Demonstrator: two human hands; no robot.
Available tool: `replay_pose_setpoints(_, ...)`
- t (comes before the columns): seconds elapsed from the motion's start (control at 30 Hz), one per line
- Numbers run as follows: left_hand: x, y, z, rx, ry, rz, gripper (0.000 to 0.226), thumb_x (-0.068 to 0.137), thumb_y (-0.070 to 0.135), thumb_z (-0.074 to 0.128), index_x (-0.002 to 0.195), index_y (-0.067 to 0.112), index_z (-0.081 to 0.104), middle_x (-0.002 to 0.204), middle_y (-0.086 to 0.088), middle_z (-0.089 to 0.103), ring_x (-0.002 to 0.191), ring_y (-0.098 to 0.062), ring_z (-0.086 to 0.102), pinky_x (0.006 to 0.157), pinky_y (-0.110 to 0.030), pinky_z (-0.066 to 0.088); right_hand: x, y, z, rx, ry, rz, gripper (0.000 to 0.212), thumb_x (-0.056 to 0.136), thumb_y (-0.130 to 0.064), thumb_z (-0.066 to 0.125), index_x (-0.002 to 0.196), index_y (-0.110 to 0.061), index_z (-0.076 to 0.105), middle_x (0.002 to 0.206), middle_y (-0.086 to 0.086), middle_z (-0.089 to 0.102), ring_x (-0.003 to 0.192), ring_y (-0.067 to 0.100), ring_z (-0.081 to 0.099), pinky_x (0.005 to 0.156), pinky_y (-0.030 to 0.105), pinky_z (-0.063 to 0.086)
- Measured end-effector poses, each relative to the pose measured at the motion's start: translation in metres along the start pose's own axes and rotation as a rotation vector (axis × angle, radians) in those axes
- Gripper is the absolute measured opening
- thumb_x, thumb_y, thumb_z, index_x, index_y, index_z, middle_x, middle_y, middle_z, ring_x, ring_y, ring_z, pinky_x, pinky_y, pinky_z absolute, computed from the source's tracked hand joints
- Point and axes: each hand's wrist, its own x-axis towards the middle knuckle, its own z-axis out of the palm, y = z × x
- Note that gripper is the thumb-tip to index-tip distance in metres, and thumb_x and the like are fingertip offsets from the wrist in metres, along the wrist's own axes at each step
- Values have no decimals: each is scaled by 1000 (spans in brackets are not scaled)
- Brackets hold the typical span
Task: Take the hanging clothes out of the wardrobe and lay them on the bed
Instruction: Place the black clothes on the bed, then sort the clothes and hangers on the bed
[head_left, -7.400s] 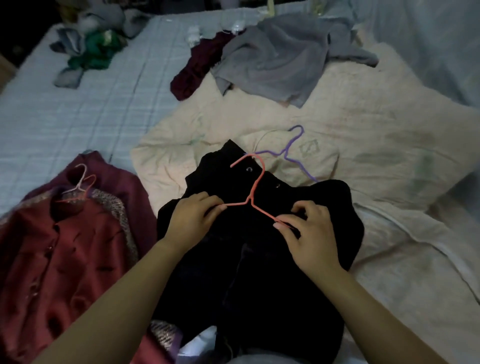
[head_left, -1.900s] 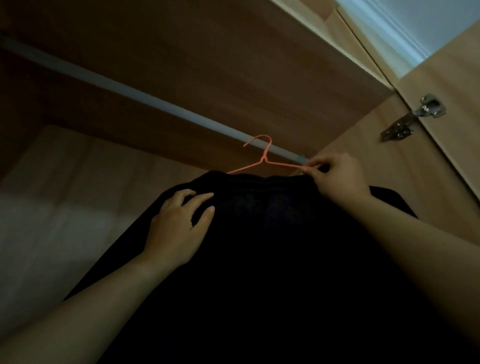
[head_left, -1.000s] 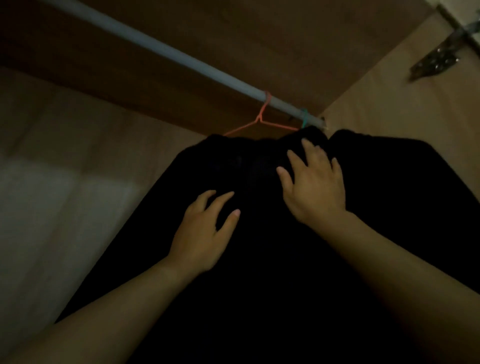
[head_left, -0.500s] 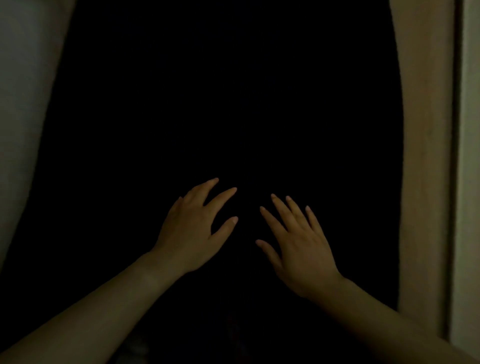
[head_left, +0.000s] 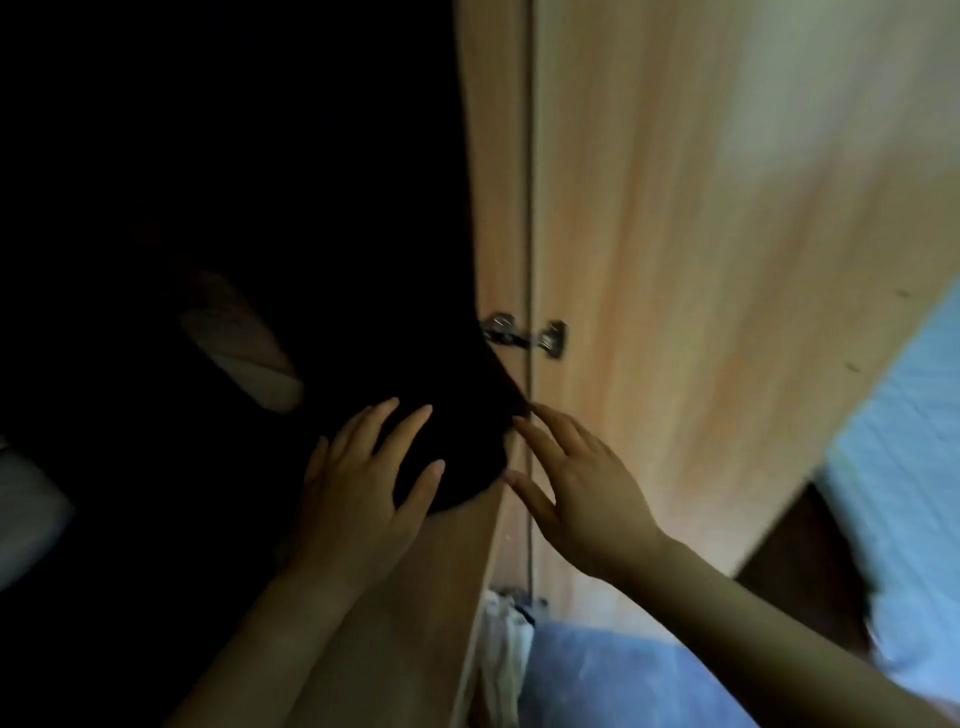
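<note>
– Holding anything?
– No. Both hands are spread open. My left hand (head_left: 363, 483) lies flat on the black garment (head_left: 467, 447) just below the hinge (head_left: 524, 336), and my right hand (head_left: 582, 493) is beside its edge, gripping nothing.
– Next?
– I'd reach well above the hinge, where it hangs out of view, rather than tug cloth. It's dim here. The door (head_left: 727, 260) is right of the hinge, with blue cloth (head_left: 597, 675) well below.
</note>
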Motion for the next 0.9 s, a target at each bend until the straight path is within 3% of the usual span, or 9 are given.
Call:
replay_pose_setpoints(0.13, -20, 55, 58, -124, -143, 120, 53, 85, 49, 39, 127, 21, 56, 128, -9, 56, 116, -30, 52, 94, -49, 44, -88, 38, 3, 7, -37, 254, 62, 94, -56, 26, 132, -13, 50, 137, 11, 50, 123, 33, 49, 96, 48, 45)
replay_pose_setpoints(0.23, -34, 107, 101, -223, -298, 193, 56, 85, 53, 36, 128, 22, 55, 131, -5, 54, 119, -25, 48, 99, -43, 42, -149, 67, -3, 10, -32, 435, 61, 94, -56, 27, 128, -13, 52, 132, 9, 54, 121, 30, 50, 95, 47, 46)
replay_pose_setpoints(0.33, -49, 163, 137, -340, -465, 222, 60, 83, 60, 29, 131, 30, 49, 137, 2, 48, 125, -18, 42, 102, -46, 39, -208, 94, -15, 30, 2, 629, 62, 93, -57, 26, 126, -13, 54, 129, 8, 56, 119, 29, 51, 95, 48, 45)
replay_pose_setpoints(0.47, -59, 248, 182, -396, -589, 365, 59, 83, 55, 33, 128, 22, 54, 130, -4, 54, 120, -24, 48, 100, -46, 41, -282, 142, -44, -3, 53, 829, 65, 94, -59, 21, 121, -13, 58, 124, 7, 58, 115, 28, 54, 94, 45, 45)
replay_pose_setpoints(0.6, -65, 361, 225, -395, -644, 567, 57, 85, 54, 34, 124, 19, 58, 121, -4, 60, 113, -25, 53, 95, -40, 43, -353, 207, -84, -42, 147, 982, 54, 91, -53, 34, 116, -13, 61, 122, 8, 60, 114, 31, 55, 93, 49, 46)
replay_pose_setpoints(0.73, -72, 501, 261, -489, -652, 708, 50, 85, 51, 38, 118, 20, 60, 113, -1, 62, 103, -23, 56, 87, -37, 47, -435, 280, -139, -82, 206, 1127, 57, 90, -53, 34, 118, -12, 61, 124, 10, 59, 117, 31, 54, 96, 52, 44)
replay_pose_setpoints(0.9, -91, 667, 291, -605, -705, 925, 51, 88, 50, 39, 118, 15, 62, 114, -4, 63, 105, -26, 58, 86, -43, 49, -537, 344, -201, -157, 228, 1346, 62, 89, -57, 30, 121, -13, 60, 128, 10, 57, 121, 30, 51, 99, 52, 41)
